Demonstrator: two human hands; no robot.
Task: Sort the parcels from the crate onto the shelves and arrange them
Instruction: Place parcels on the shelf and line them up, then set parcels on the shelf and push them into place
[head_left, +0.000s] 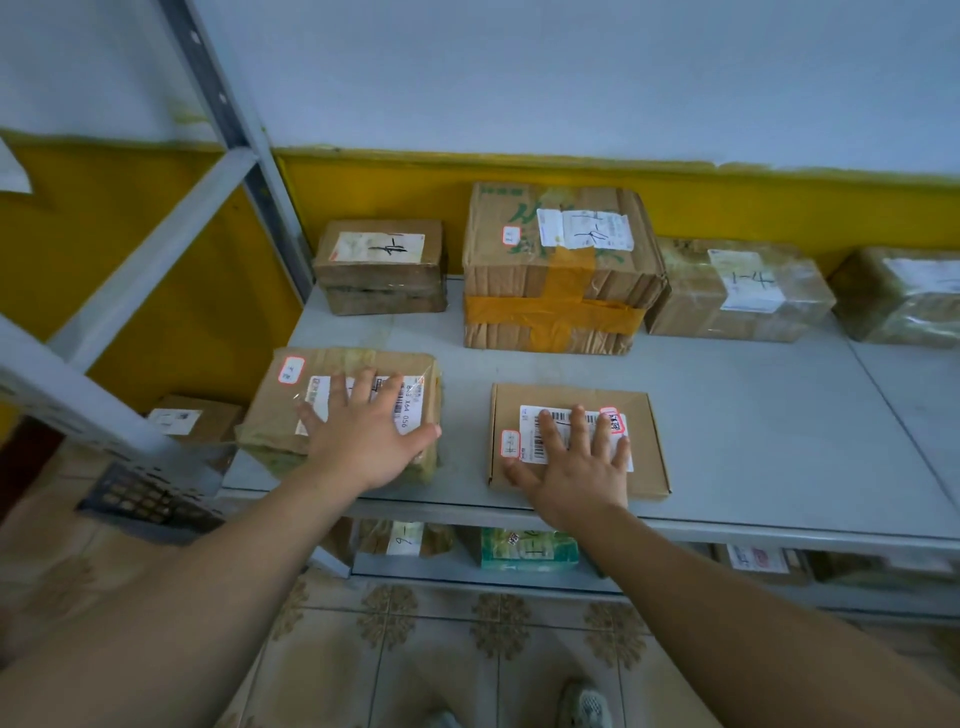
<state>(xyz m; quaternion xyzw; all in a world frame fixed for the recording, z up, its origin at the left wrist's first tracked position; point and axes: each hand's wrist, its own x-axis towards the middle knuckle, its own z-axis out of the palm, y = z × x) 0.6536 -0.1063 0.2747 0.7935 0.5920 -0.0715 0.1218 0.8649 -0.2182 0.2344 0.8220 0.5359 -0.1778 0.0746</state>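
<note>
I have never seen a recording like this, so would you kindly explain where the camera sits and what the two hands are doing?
There is no machine here. One camera worn on the person's head looks forward and down, so both bare arms reach in from the bottom of the picture. The left hand lies flat, fingers spread, on a tape-wrapped brown parcel at the front left of a grey metal shelf. The right hand lies flat on a thin cardboard mailer box beside it. Neither hand grips anything. Against the wall stand more parcels, such as a large carton with orange tape. A dark perforated crate shows at the lower left.
</note>
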